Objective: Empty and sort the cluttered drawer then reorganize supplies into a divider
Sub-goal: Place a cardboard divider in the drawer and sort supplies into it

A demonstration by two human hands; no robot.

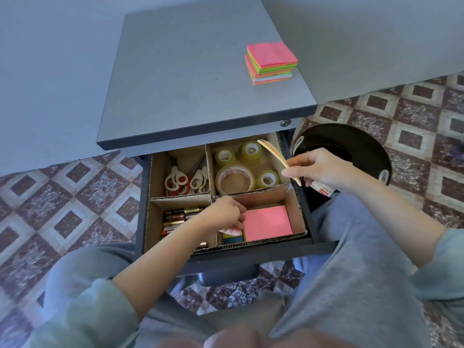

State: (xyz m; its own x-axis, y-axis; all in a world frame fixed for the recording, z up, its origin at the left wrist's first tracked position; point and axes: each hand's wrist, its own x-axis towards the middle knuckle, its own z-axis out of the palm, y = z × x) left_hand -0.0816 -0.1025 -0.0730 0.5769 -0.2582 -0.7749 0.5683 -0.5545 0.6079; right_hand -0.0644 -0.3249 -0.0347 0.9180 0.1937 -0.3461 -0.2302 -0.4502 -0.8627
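Your left hand (pixel 227 213) is curled down into the near right cell of the divider (pixel 180 196), fingertips pinching a small pink-white scrap (pixel 232 231); what that scrap is cannot be told. Your forearm crosses the near left cell to get there. Just under the scrap, in the same cell, lies a blue and yellow pad (pixel 233 237), and beside it, filling most of that cell's floor, a pink pad (pixel 267 223) lies flat.

The divider sits inside the open drawer (pixel 251 252), which is pulled out toward your knees. Its near left cell holds batteries (pixel 179 216) lying in a row, partly hidden by your arm.

Your right hand (pixel 324 172) hovers over the divider's right wall, thumb and fingers closed on a thin sheaf (pixel 276 156) seen edge-on, its free end slanting out above the far right cell. A printed packet (pixel 324 189) shows below that hand's palm; whether the hand holds it too is unclear.

The far left cell holds scissors (pixel 187 180) with white and red handles. The far right cell holds four tape rolls (pixel 251 150), three clear and one wider.

Right of the divider, on the floor, stands a black bin (pixel 351 144). Beyond the divider, on the cabinet top (pixel 200 84), a note stack (pixel 271 62) sits toward the right edge.
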